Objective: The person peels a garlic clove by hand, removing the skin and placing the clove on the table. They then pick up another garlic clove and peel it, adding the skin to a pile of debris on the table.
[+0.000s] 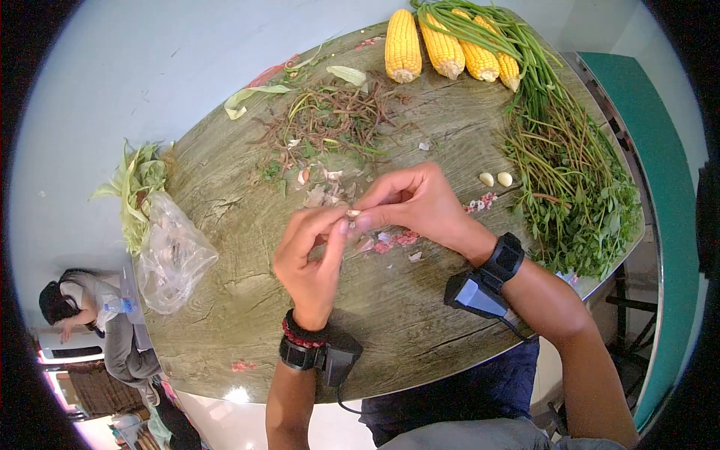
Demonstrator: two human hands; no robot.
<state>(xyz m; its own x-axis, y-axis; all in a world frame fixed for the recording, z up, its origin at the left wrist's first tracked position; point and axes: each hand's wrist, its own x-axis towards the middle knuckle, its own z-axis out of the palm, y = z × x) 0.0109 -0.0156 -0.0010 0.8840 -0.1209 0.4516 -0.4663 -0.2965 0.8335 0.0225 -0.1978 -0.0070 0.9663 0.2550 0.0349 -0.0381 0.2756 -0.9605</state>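
Note:
Both my hands meet over the middle of the table, fingertips pinched around a small garlic clove (352,214). My left hand (307,247) is closed on it from the left, thumb and forefinger together. From the right, my right hand (424,202) pinches the same clove with thumb and forefinger. Fingers cover much of the clove, so how much skin is on it is hard to see. Papery garlic skins (324,193) lie just beyond my fingertips. Two pale peeled garlic cloves (496,179) rest to the right of my right hand.
Several corn cobs (403,49) lie at the far edge, beside long green beans (525,52) and leafy greens (577,202). Stem scraps (337,116) are heaped mid-table. A clear plastic bag (172,255) and corn husks (135,187) sit left. Another person (97,307) sits beyond.

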